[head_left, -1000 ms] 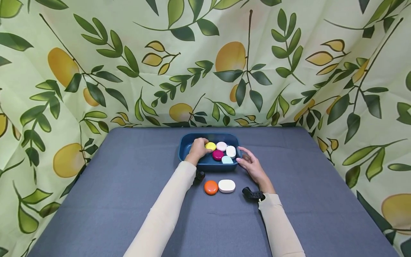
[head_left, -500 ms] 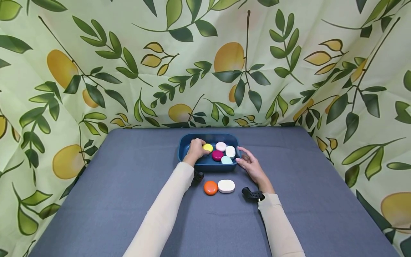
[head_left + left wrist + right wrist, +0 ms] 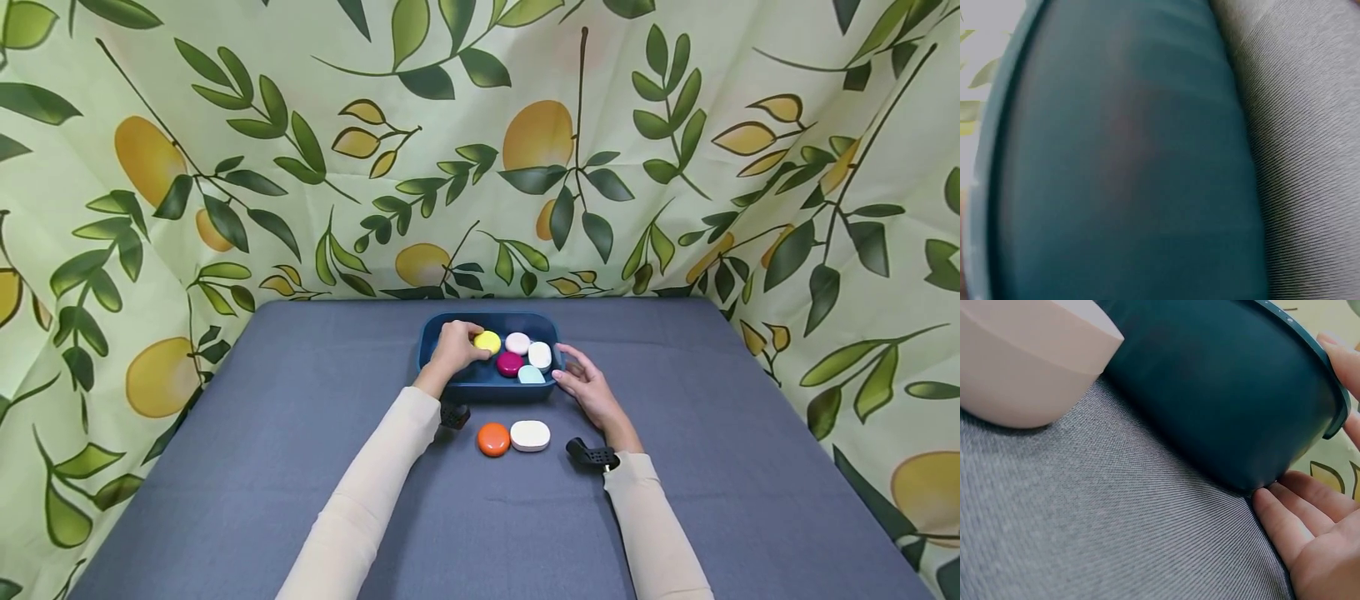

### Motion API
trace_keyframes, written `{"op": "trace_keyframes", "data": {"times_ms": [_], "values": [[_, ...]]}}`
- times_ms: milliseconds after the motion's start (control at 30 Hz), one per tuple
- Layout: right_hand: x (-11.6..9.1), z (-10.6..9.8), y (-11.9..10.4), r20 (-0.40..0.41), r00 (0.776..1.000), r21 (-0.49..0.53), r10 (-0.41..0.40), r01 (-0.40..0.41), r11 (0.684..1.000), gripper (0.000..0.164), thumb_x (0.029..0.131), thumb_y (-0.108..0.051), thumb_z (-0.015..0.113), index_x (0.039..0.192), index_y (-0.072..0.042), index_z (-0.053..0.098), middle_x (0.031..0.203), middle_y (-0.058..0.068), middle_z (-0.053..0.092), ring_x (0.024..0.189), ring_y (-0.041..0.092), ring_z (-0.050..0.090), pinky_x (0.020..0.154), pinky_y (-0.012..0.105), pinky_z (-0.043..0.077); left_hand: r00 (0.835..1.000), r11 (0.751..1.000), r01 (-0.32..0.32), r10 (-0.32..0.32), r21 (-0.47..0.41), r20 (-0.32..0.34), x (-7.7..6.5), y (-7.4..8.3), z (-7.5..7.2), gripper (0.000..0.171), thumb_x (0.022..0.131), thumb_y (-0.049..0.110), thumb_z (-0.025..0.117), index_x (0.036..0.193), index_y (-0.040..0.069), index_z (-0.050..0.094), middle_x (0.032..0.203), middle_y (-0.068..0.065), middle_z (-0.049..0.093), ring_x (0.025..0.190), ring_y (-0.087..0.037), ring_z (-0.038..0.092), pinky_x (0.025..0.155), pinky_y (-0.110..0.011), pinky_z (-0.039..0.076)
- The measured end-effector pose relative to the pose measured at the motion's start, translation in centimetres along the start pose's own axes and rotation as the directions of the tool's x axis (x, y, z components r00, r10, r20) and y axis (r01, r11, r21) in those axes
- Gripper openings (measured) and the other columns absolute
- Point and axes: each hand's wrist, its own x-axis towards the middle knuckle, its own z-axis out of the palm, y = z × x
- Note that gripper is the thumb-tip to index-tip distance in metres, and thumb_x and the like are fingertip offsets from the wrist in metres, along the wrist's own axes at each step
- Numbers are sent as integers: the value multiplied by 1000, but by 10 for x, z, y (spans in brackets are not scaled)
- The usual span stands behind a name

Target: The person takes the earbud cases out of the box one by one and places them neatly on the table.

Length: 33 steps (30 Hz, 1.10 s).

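Observation:
In the head view, my left hand (image 3: 454,348) reaches over the left part of a dark blue tub (image 3: 487,392) and pinches a yellow round case (image 3: 487,342) between thumb and fingers. Beside it in the tub lie a pale pink round case (image 3: 517,343), a magenta one (image 3: 509,364), a white one (image 3: 540,356) and a light blue one (image 3: 531,375). My right hand (image 3: 588,387) holds the tub's right end. The right wrist view shows its fingertips (image 3: 1266,497) against the tub's lower corner and another digit at the rim. The left wrist view has only the tub's outer wall (image 3: 1135,150), without the hand.
On the grey-blue cloth (image 3: 570,533) in front of the tub, an orange round case (image 3: 493,439) sits next to a white oval case (image 3: 529,436). A curtain with a leaf-and-fruit print (image 3: 480,200) hangs behind and on both sides.
The yellow case shifts slightly left in the tub with my left hand, which now leans a little further left at the wrist. My right hand and the other cases stay put.

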Motion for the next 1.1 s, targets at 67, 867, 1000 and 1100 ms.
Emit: {"op": "trace_keyframes", "data": {"times_ms": [67,867,1000,1100], "values": [[0,0,0,-9,1000,-18,-1,1,1000,59,96,-11,57,149,-10,31,157,24,25,140,32,35,115,44,36,1000,1000,-26,26,-15,-9,-6,1,-2,44,78,16,79,118,1,68,116,-15,71,104,-25,65,94,-36,55],[2,-2,0,-81,995,-206,-56,39,978,56,94,-18,63,146,-14,41,148,21,44,125,29,50,87,12,46,974,964,-227,223,-136,-43,-80,1,-26,43,72,11,83,111,0,70,113,-16,72,102,-28,69,92,-39,57],[1,-2,-1,-81,995,-208,-50,33,977,56,94,-17,62,146,-14,41,150,19,42,128,31,49,94,20,47,967,954,-255,256,-157,-14,-90,-6,-30,43,71,11,84,110,-1,70,112,-17,72,101,-27,70,92,-40,57],[1,-2,0,-80,996,-205,-42,25,978,56,94,-16,62,146,-14,41,152,17,39,131,32,46,102,31,45,958,946,-280,287,-162,23,-99,-11,-32,44,71,12,84,111,-2,70,111,-17,72,99,-27,71,91,-39,57]]}}
